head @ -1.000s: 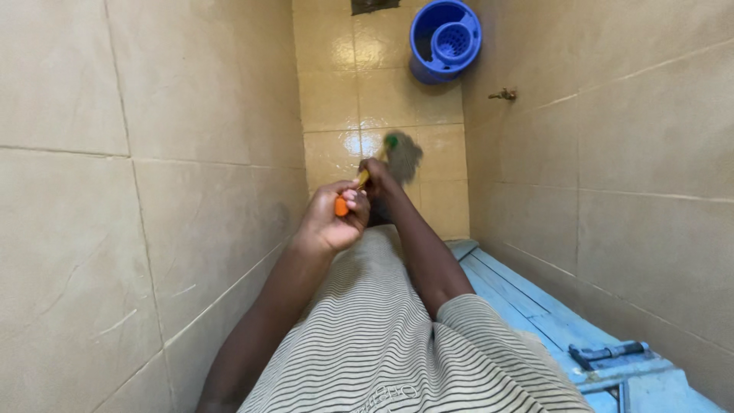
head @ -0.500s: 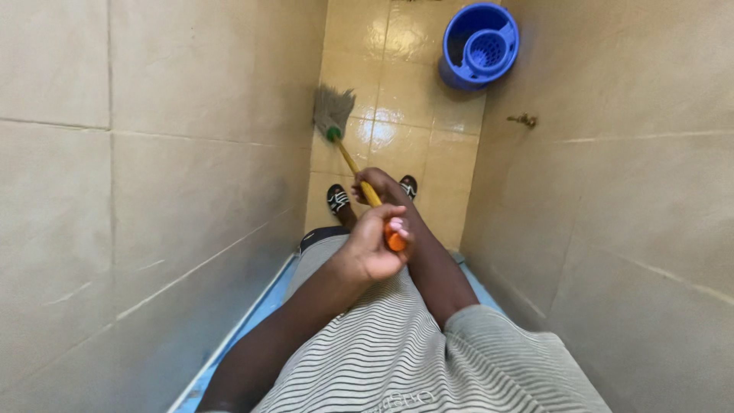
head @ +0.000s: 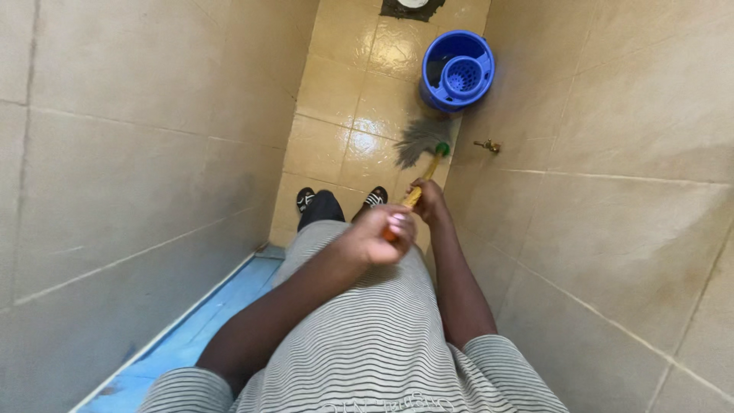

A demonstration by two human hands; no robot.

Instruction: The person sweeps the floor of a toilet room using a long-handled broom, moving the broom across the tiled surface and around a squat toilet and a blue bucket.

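Left hand [head: 376, 239] clenched round the orange top end of the mop handle [head: 422, 180], near the body; right hand [head: 428, 200] gripping the yellow shaft just beyond, farther along; handle slanting away and to the right, ending in a green collar; grey mop head [head: 417, 140] spread on the wet tiled floor [head: 329, 95], far right, close against the right wall; blue mop bucket [head: 457, 70] with wringer insert standing just beyond the mop head, beside the right wall; small brass tap [head: 486, 145] on that wall, right of the mop head; two feet in black sandals [head: 306, 199] on the floor, left of the hands; striped shirt [head: 367, 329] filling the near foreground; blue door [head: 206, 325] lying along the near left wall base; dark floor drain [head: 411, 8] at the far edge.
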